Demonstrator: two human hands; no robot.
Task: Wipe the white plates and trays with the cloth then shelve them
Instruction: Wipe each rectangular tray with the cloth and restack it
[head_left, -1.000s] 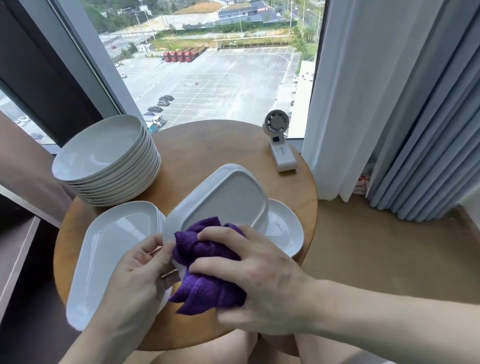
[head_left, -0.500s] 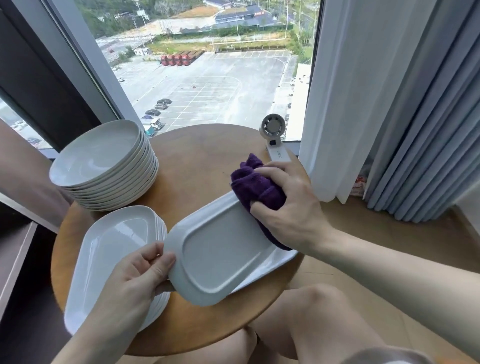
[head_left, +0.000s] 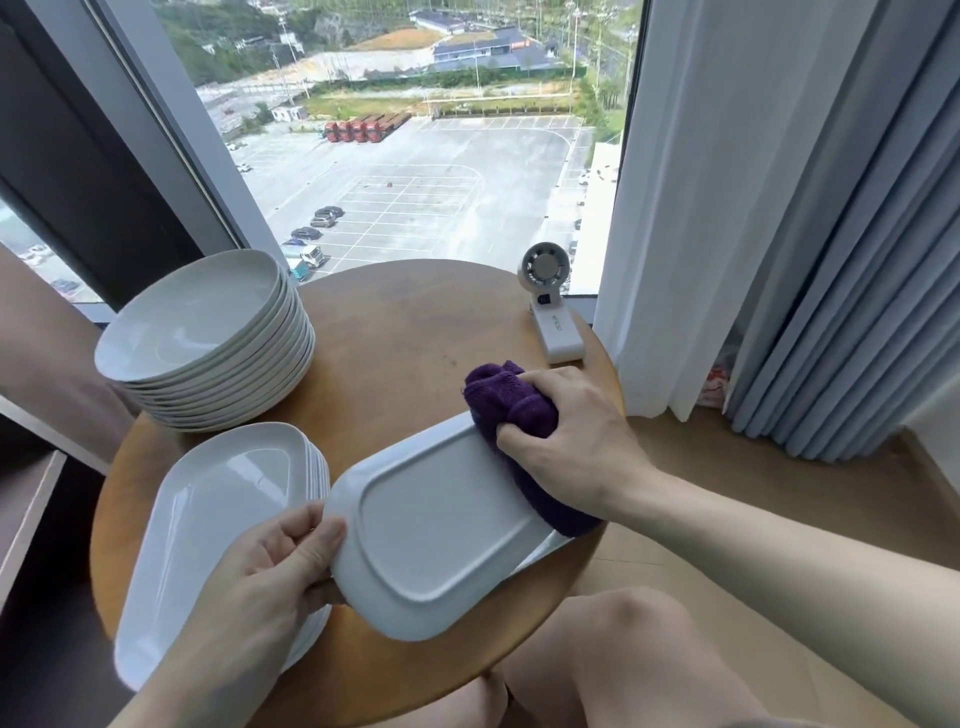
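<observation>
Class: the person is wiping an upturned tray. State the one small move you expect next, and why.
Probably the right hand draws the purple cloth along the tray toward the left hand: the cloth sits at the far end, the left hand grips the near edge, and the bare underside lies between.

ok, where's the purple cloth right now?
Head view, right of centre: the right hand grips the cloth on the far end of the upturned tray, just short of the small fan.
</observation>
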